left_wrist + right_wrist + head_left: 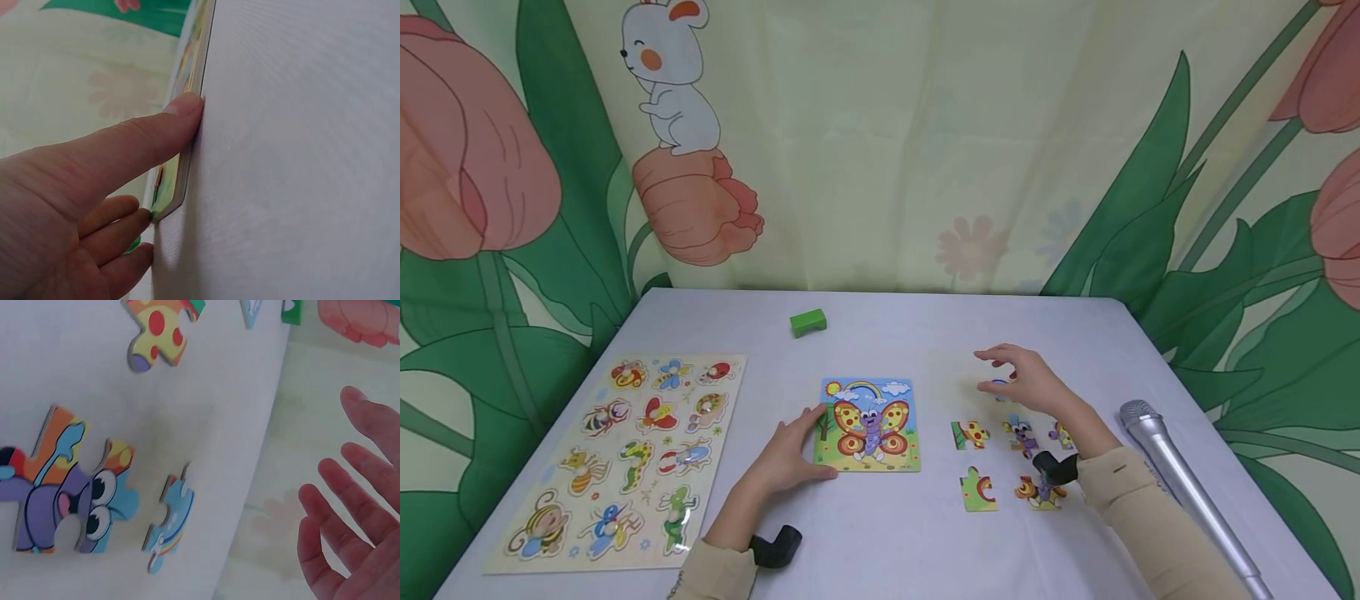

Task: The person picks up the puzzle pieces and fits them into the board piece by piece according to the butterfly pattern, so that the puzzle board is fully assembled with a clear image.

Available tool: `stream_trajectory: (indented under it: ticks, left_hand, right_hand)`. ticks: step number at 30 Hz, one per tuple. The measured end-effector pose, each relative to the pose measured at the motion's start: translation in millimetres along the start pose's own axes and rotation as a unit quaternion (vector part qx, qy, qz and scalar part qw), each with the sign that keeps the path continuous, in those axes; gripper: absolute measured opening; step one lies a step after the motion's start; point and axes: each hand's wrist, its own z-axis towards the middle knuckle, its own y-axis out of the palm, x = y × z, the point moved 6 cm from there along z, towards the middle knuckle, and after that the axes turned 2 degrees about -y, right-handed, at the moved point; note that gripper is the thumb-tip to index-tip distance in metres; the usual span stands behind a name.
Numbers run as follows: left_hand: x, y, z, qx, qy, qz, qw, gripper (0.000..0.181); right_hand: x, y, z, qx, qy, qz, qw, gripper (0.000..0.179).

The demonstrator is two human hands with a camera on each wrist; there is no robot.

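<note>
At 3 o'clock from the butterfly board (871, 425), loose puzzle pieces (980, 493) are lying partly hidden: in the head view the right hand (1028, 385) is covering most of the rainbow piece (177, 515), and a black wrist mount (1055, 468) is overlapping the purple-and-orange piece (1042, 497). The right-wrist view is cropping the spotted piece (156, 324) at 12 o'clock. That hand is hovering, fingers loosely spread — it is holding nothing. The left hand (786, 452), toward 8 o'clock of the board, is spanning its near-left corner, digits nearly straight and thumb pressing the lower edge. The board is lying flat mid-table on a white cloth (880, 537), its thin edge showing grey. The pieces are showing stiff edges, rounded knobs and scooped sockets. At 11 o'clock a green block (808, 322) is sitting; at 9, a glossy insect sheet (647, 450); past 3, a silvery mesh-headed microphone (1183, 475).
</note>
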Motion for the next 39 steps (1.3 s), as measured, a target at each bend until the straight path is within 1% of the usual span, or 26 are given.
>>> stream_trajectory:
  ticks: [4, 8, 11, 15, 18, 21, 26, 28, 32, 39]
  left_hand:
    - [-0.5, -0.3, 0.1, 0.003, 0.004, 0.001, 1.0, 0.092]
    - [-0.1, -0.2, 0.0, 0.002, 0.008, 0.002, 1.0, 0.092]
    - [-0.1, -0.1, -0.4, 0.002, 0.006, 0.001, 1.0, 0.092]
    - [-0.9, 0.0, -0.5, 0.003, 0.002, -0.001, 1.0, 0.092]
    - [-1.5, 0.6, 0.0, 0.003, 0.002, 0.002, 1.0, 0.092]
    - [-1.5, 0.9, 0.3, 0.004, 0.002, 0.002, 1.0, 0.092]
    - [-1.5, 1.4, 0.8, 0.002, 0.003, 0.001, 1.0, 0.092]
    - [-1.4, 1.3, 1.1, 0.002, 0.006, 0.003, 1.0, 0.092]
    - [-1.2, 1.3, 1.2, 0.002, 0.008, 0.004, 1.0, 0.093]
    - [-1.9, 2.0, 1.0, 0.003, 0.002, 0.003, 1.0, 0.092]
  right_hand:
    - [15.0, -2.1, -6.2, 0.005, 0.007, -0.007, 0.9999, 0.049]
    - [31.9, -1.5, -11.8, 0.003, 0.029, -0.005, 0.9996, 0.049]
    - [43.3, -0.7, -14.1, -0.005, 0.054, -0.002, 0.9985, 0.05]
    - [55.6, 1.7, -13.9, -0.032, 0.099, -0.005, 0.9945, 0.051]
    - [63.5, 2.8, -13.3, -0.051, 0.126, -0.013, 0.9906, 0.05]
    - [70.2, 4.1, -13.0, -0.064, 0.14, -0.02, 0.9879, 0.05]
    - [80.9, 8.8, -13.4, -0.08, 0.174, -0.029, 0.9811, 0.051]
    - [83.1, 10.2, -13.4, -0.082, 0.181, -0.033, 0.9796, 0.052]
    - [83.5, 10.5, -13.5, -0.078, 0.176, -0.039, 0.9805, 0.049]
    - [81.7, 9.9, -13.7, -0.071, 0.176, -0.046, 0.9808, 0.046]
